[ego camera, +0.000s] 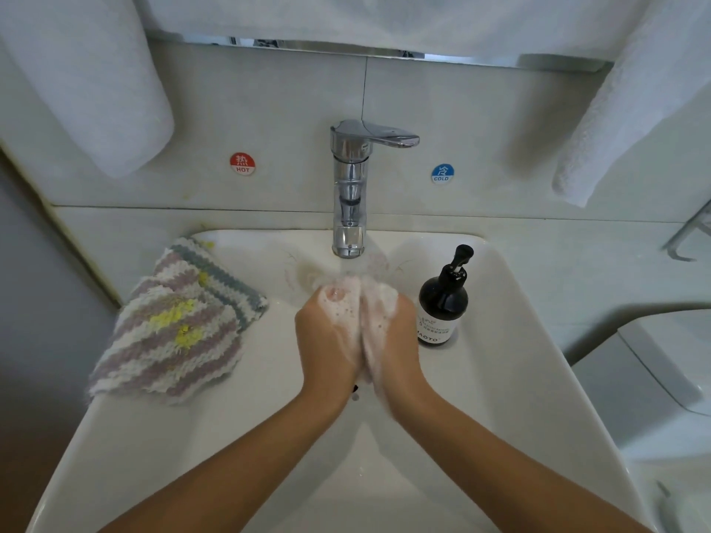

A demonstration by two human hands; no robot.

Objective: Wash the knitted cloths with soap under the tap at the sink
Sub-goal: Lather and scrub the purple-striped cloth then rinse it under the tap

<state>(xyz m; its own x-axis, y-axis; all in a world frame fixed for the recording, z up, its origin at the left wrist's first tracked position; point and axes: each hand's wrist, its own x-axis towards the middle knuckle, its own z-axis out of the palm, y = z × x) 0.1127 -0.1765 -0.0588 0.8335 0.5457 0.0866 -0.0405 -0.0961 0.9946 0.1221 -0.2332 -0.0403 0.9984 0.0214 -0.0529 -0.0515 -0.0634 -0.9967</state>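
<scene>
A foamy knitted cloth [361,302] is squeezed between my left hand [327,332] and my right hand [392,332], pressed together over the basin just under the chrome tap [348,194]. Water runs from the spout onto the cloth. Lather covers the cloth and both hands, so its pattern hardly shows. Two more knitted cloths [177,325], striped pink, white and grey with yellow patches, lie stacked on the sink's left rim. A black pump bottle of soap [442,302] stands on the right rim beside my right hand.
The white sink [511,363] fills the lower view. White towels hang at upper left [88,82] and upper right [623,109]. Hot [242,163] and cold [442,173] stickers flank the tap. A toilet [661,378] stands at the right.
</scene>
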